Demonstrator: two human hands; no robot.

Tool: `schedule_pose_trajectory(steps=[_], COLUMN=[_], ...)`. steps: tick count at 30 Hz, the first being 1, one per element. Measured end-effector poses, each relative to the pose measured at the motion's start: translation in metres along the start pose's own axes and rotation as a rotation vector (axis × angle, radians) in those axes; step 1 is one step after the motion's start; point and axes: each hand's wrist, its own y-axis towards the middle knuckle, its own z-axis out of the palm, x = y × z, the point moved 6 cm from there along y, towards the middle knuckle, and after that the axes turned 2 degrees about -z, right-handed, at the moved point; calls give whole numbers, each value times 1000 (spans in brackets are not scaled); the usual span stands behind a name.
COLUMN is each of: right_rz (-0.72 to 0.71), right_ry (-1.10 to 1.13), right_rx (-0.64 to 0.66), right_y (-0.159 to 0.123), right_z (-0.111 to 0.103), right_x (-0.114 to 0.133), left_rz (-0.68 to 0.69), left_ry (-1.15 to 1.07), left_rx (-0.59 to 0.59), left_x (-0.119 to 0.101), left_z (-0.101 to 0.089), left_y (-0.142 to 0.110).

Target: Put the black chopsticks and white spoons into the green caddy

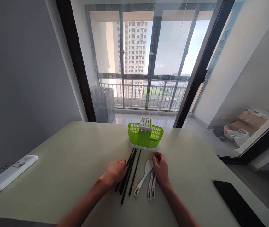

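Observation:
A green cutlery basket (136, 135) with a white insert stands on the pale table (77, 164) near its far edge. In front of it lie several black chopsticks (134, 171) and white plastic spoons (145, 178). My left hand (114, 171) rests on the chopsticks with its fingers curled over them. My right hand (160, 168) lies over the bowls of two spoons, fingers bent down onto them. One spoon lies apart between my hands.
A white power strip (8, 173) lies at the table's left edge. A black phone (237, 205) lies near the right front corner. Beyond the table are glass balcony doors (136, 63) and boxes (250, 121) on the floor to the right.

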Motion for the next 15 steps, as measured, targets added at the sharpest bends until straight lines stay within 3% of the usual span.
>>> schedule_pose_trajectory(steps=[7,15], right_rz=[27,20], right_ry=[-9,-19], right_rx=[11,-1], right_y=[-1,0], right_z=[-1,-1], right_x=[-1,-2], left_rz=[-69,-24], left_ry=[28,-107], left_rx=[49,26], left_x=[12,32], left_z=[-5,-22], left_y=[-2,-11])
